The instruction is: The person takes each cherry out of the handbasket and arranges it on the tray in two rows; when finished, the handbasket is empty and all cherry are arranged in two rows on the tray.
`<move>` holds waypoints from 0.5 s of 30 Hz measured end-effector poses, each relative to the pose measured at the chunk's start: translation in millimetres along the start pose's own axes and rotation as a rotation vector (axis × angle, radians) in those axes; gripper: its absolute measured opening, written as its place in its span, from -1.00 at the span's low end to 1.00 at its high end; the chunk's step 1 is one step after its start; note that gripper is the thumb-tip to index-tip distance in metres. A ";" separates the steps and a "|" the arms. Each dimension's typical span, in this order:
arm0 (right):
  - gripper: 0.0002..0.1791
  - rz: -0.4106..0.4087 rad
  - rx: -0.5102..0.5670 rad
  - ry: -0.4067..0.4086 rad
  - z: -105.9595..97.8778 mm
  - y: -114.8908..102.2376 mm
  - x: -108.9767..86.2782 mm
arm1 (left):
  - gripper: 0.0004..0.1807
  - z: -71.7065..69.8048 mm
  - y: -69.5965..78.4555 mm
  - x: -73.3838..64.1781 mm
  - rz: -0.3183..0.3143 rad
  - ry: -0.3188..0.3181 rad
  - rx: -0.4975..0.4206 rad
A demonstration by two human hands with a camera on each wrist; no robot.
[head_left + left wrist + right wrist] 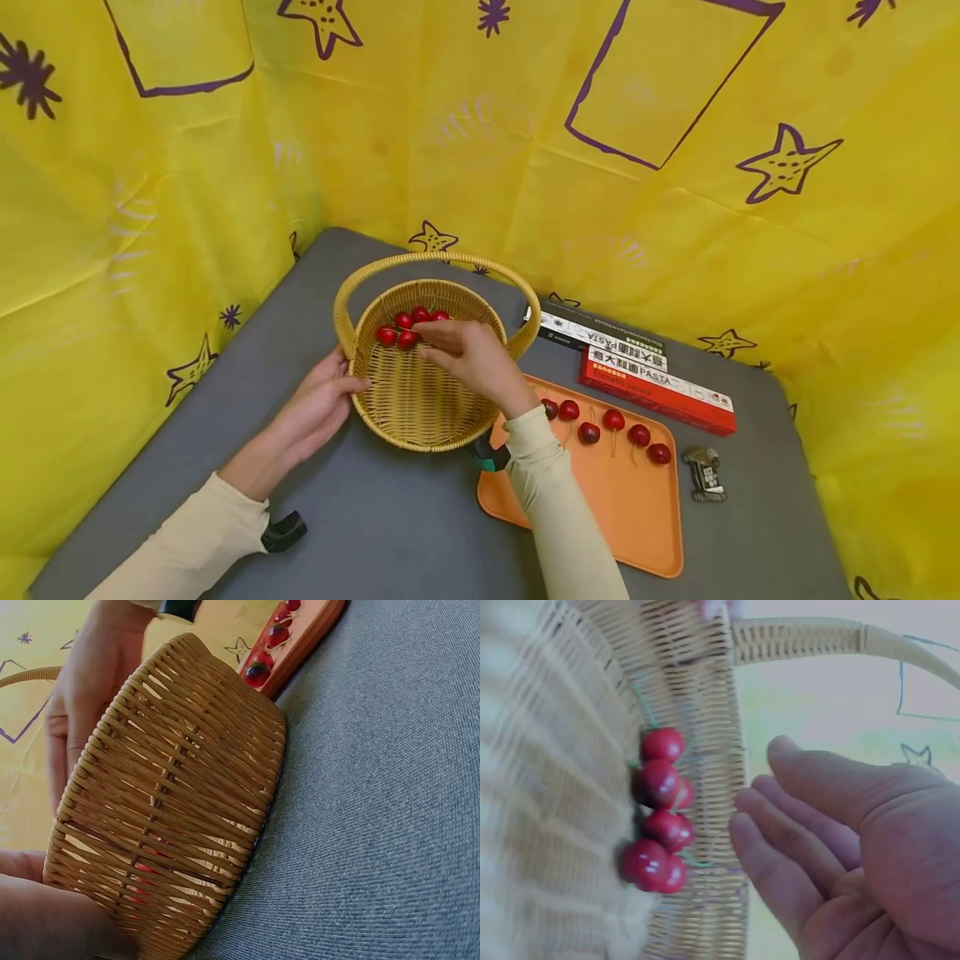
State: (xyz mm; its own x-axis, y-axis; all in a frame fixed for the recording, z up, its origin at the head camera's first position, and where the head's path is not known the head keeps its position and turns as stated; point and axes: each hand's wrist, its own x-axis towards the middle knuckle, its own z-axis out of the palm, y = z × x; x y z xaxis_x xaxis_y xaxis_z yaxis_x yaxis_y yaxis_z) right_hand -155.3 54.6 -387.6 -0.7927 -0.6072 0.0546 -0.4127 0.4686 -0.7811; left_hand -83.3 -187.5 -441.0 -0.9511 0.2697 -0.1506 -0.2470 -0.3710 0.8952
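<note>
A round wicker basket [420, 408] with an arched handle stands on the grey table. Its left rim is gripped by my left hand [318, 406], the thumb over the edge and the fingers against the outer wall. Several red cherries [660, 784] with green stems lie together inside, by the far wall. Above the basket's right side hovers my right hand [474, 358]; in the right wrist view its fingers are loosely bent with nothing between them. More dark red cherries [588, 432] lie along the far part of an orange tray [645, 517], to the right of the basket.
Behind the tray lie a red and white pasta box [660, 387] and a black and white one [600, 329]. A small dark patterned object [705, 475] sits right of the tray. Yellow printed cloth [450, 167] hangs around the table.
</note>
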 end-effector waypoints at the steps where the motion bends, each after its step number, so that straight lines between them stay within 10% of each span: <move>1: -0.55 -0.009 0.010 -0.007 -3.6 -2.0 3.9 | -0.04 0.1 1.1 0.5 0.002 0.000 0.002; 15: -0.53 0.052 -0.076 -0.169 3.4 0.8 63.6 | -0.04 1.3 -1.4 2.0 0.005 -0.018 -0.028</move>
State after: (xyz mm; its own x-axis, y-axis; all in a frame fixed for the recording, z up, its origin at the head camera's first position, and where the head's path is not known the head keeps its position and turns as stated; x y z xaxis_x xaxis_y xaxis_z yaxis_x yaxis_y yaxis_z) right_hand -204.5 14.2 -386.9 -0.7297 -0.6771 -0.0952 -0.4109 0.5456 -0.7304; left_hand -84.7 -185.4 -442.0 -0.9489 0.2837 -0.1381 -0.2474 -0.3972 0.8838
